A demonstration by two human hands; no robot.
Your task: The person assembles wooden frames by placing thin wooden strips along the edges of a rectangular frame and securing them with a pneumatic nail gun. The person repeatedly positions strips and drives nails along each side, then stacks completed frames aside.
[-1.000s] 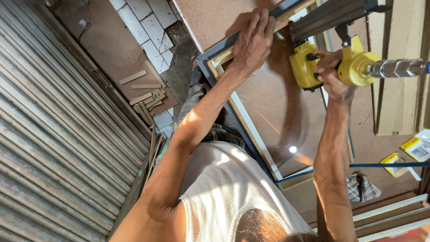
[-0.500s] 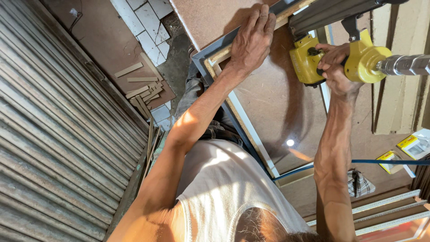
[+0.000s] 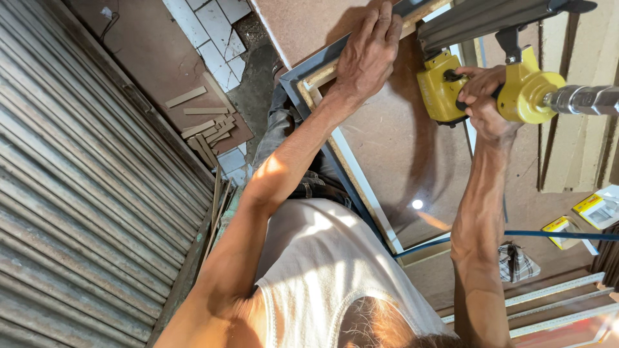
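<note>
Two hands work one corner of the frame. At the far left stands a corrugated metal shutter [image 3: 71, 193], with offcut wood strips [image 3: 203, 125] on the floor beside it; neither is involved.

1. My left hand [image 3: 369, 55] lies flat, fingers spread, palm down on the frame [image 3: 335, 64] near its corner. It grips nothing; it presses the moulding onto the brown backing board [image 3: 400, 154]. I judge that this pressure should stay firmly downward and close to the joint, with the fingers well clear of the tool's nose.

2. My right hand [image 3: 480, 100] is wrapped tightly around the handle of the yellow nail gun [image 3: 490, 90], just beside the left hand. The nose of the gun meets the frame's inner edge, where the board sits in the rebate. I cannot tell whether a finger rests on the trigger.

3. For a clean fastening, I would keep the gun body square to the frame edge and the nose fully seated before firing.

4. The blue air hose [image 3: 516, 235] crosses the board's near edge, under my right forearm. It should stay slack so it cannot pull the tool off line.

At the right edge lie small yellow boxes [image 3: 567, 225] and a folded checked cloth [image 3: 512, 261].
</note>
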